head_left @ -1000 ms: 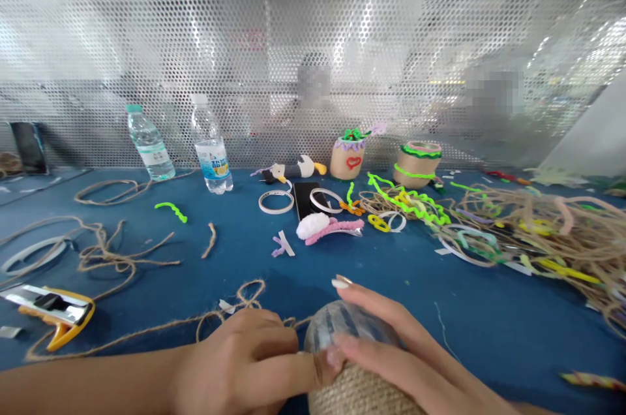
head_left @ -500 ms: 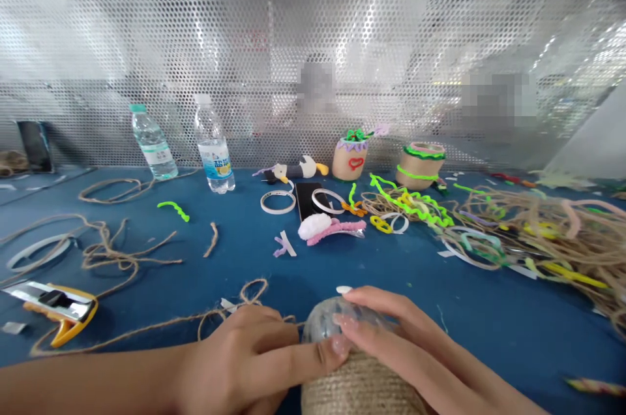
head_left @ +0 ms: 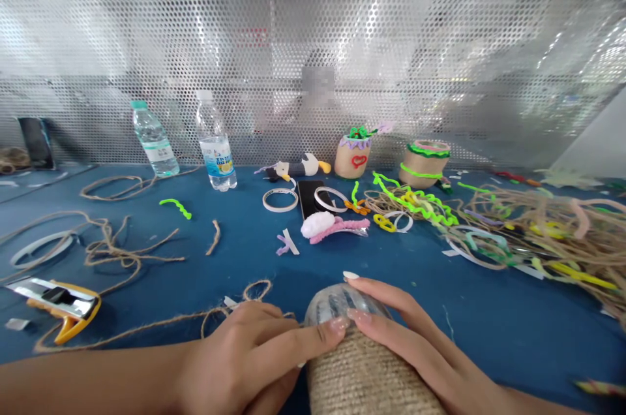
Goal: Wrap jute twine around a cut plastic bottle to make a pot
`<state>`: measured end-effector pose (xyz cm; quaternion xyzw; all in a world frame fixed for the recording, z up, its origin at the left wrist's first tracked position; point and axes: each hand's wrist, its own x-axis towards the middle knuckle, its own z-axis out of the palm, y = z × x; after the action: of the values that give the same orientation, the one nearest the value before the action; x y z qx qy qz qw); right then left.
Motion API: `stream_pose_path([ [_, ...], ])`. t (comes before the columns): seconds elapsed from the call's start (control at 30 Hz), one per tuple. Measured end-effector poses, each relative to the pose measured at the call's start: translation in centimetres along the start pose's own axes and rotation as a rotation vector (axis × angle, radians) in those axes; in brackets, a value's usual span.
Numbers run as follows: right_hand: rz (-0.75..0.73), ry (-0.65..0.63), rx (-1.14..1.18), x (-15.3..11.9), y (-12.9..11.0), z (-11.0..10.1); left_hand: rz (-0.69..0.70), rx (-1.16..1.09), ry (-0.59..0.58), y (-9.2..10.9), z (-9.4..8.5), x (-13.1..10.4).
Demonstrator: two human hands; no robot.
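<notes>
A blue table (head_left: 405, 258) stands before a perforated metal screen (head_left: 195, 30). The fingers of the left hand (head_left: 249, 356) and right hand (head_left: 420, 337) grip a twine-wrapped bottle (head_left: 372, 376), positioned at the near edge of view, clear rounded end facing away. Loose twine (head_left: 161, 322) extends leftward, near a yellow cutter (head_left: 73, 304). Beyond lie a hair clip (head_left: 337, 228) and a phone (head_left: 309, 198).

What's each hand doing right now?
Left hand: fingers pressed on the twine-wrapped clear container, near the wrap's edge.
Right hand: curved around the container's other side, holding it.
</notes>
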<state>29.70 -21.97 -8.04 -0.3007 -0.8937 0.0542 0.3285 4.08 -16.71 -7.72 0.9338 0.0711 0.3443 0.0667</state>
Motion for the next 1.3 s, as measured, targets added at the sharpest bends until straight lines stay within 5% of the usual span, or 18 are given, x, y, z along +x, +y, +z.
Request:
stream_pose_path([
  [0.27, 0.032, 0.034, -0.082, 0.0, -0.1, 0.0, -0.014, -0.027, 0.026, 0.0, 0.1, -0.1],
  [0.47, -0.025, 0.32, -0.119, -0.8, 0.3, 2.0, -0.001, -0.051, -0.06, -0.6, -0.1, 0.3],
  [0.83, 0.022, 0.259, -0.057, -1.5, 0.7, 2.8, 0.02, -0.045, -0.079, -0.1, -0.1, -0.2],
  [1.3, 0.296, 0.152, 0.074, -0.4, 0.9, 2.3, 0.015, -0.107, -0.096, -0.3, -0.2, -0.3],
])
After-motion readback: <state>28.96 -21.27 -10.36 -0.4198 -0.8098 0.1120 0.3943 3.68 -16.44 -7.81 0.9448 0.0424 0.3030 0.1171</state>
